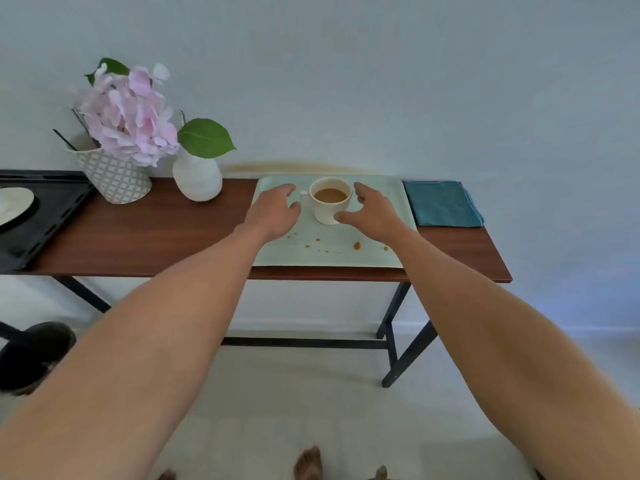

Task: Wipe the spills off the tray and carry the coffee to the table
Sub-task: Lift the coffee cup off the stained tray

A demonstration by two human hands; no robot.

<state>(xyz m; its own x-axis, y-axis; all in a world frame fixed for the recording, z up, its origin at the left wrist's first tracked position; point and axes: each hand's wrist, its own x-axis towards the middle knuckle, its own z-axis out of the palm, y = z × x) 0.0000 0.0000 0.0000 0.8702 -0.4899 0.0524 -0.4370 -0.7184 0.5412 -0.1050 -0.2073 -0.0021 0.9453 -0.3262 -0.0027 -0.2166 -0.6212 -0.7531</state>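
**Both hands at the cup, spills on the tray**

Head view. Pale green tray (381, 188) lies on the wooden console table (156, 237), toward its right end, the tray's front edge close to the table's front edge. White coffee cup (329, 200), holding brown coffee, stands near the tray's back edge, about mid-width. Left hand (273, 211) sits just beside the cup's left side, fingers spread and curled; it covers most of the cup handle, so contact cannot be judged. Right hand (372, 211) is spread wide at the cup's right side, thumb tip against or just short of the wall; nothing is gripped. Brown spills (357, 245) dot the tray near its front edge; the right forearm hides part of them. Folded teal cloth (443, 204) lies touching the tray's right edge. White vase (196, 178) with pink flowers stands at the table's back edge, left of the tray.
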